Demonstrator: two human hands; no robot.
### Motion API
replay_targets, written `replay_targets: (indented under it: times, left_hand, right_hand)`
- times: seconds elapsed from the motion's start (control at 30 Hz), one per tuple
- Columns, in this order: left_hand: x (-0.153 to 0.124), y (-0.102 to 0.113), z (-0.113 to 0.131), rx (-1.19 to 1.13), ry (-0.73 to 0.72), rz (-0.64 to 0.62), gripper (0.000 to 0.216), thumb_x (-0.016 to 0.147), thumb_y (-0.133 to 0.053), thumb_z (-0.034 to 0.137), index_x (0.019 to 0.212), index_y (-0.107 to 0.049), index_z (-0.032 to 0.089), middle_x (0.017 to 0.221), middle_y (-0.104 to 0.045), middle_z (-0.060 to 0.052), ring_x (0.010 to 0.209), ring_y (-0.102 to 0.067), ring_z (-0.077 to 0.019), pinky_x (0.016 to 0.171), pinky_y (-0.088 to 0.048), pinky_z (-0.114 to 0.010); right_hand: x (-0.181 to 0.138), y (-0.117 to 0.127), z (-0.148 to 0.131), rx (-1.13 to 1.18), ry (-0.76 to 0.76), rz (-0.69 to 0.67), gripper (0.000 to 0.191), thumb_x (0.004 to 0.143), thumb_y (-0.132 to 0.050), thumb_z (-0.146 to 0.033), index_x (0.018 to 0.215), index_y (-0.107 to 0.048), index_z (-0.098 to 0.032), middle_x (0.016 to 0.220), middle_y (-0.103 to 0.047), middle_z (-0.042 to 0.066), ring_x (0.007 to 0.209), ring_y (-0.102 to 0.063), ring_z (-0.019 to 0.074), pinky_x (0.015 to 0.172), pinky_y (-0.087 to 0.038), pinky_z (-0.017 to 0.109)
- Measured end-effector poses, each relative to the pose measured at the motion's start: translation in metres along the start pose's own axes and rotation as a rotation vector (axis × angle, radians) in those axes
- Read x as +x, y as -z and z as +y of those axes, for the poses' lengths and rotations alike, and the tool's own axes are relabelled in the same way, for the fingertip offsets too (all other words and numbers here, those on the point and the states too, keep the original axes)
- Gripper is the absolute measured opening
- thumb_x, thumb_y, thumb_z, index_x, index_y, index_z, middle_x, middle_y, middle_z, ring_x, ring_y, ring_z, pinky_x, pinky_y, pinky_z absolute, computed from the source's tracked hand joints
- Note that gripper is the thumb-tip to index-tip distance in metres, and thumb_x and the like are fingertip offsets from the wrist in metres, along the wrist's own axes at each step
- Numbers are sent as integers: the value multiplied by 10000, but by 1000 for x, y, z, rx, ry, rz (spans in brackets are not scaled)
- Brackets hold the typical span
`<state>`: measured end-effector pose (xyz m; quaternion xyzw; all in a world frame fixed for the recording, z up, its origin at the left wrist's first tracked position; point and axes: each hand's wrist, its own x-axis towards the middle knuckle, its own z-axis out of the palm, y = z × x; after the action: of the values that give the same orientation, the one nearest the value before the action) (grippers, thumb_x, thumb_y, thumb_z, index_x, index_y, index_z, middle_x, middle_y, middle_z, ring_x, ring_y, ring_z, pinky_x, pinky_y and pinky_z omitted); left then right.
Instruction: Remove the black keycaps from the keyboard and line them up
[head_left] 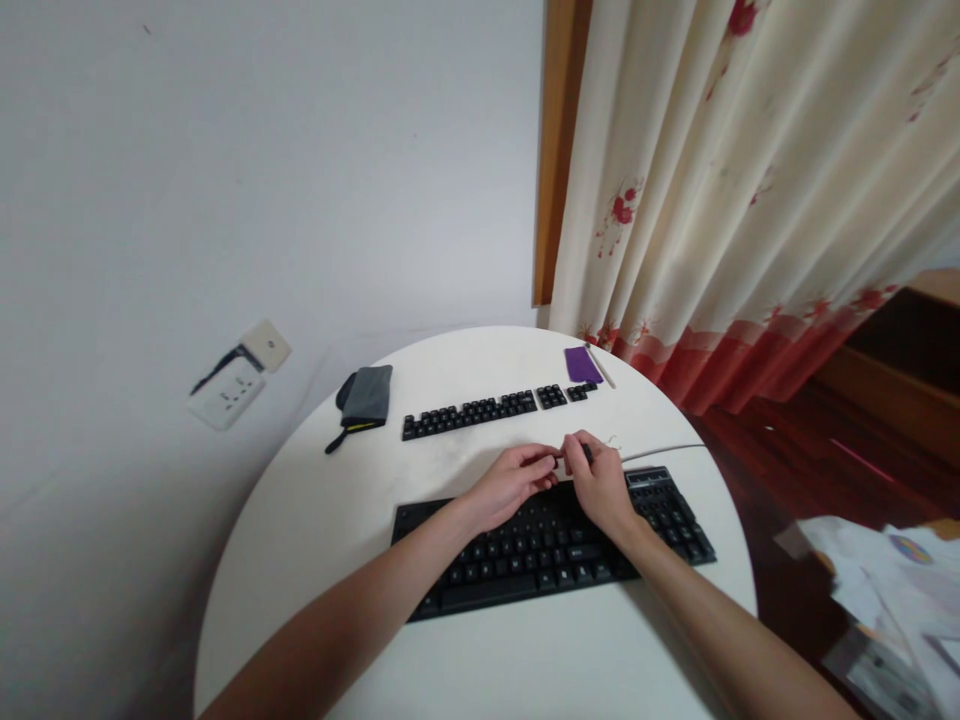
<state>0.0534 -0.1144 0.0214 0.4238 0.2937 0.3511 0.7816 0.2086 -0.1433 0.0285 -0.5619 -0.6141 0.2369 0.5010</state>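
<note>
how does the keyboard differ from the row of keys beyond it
The keyboard is deeper front to back; the row of keys is a narrow strip. The left hand and right hand partly hide the keyboard, while the row of keys, split into blocks by gaps, is uncovered. Both are black and on the white table.

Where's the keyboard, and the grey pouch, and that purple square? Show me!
Keyboard [541,545]: head view, on the keys near its middle.
Grey pouch [368,394]: head view, on the middle of its grey side.
Purple square [582,365]: head view, on its flat middle.
</note>
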Motion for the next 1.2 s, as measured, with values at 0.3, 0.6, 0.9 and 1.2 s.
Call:
replay_targets:
  times: [0.3,0.6,0.9,1.2]
  left_hand:
    - [6,7,-8,-9,-47,100,300,720,-815,253,979,-750,117,921,-704,-93,826,-628,-149,850,-471,-304]
    - [6,8,-10,98,-84,156,286,716,-811,309,924,-756,120,972,-716,-102,831,-654,-175,885,-489,-356]
    - [6,5,-6,49,-74,250,302,684,-832,318,892,-754,113,901,-705,-85,806,-636,-159,827,-466,-313]
    - [6,6,-3,34,-112,215,271,708,-810,314,870,-715,118,814,-662,-50,743,-582,-120,728,-422,-255]
  right_hand:
    - [1,-1,5,-45,0,30,336,952,-452,-352,698,-590,-179,571,-547,-22,539,-506,133,567,-363,248]
    - [0,-3,7,-143,-13,48,359,961,-433,-377,707,-592,-180,589,-573,-5,547,-501,143,575,-349,263]
    - [5,2,7,-91,96,109,357,990,-357,-315,720,-556,-192,816,-612,58,817,-564,199,775,-411,318]
    - [1,0,6,-35,171,-119,221,962,-427,-255,997,-635,-186,881,-626,69,796,-570,195,742,-449,318]
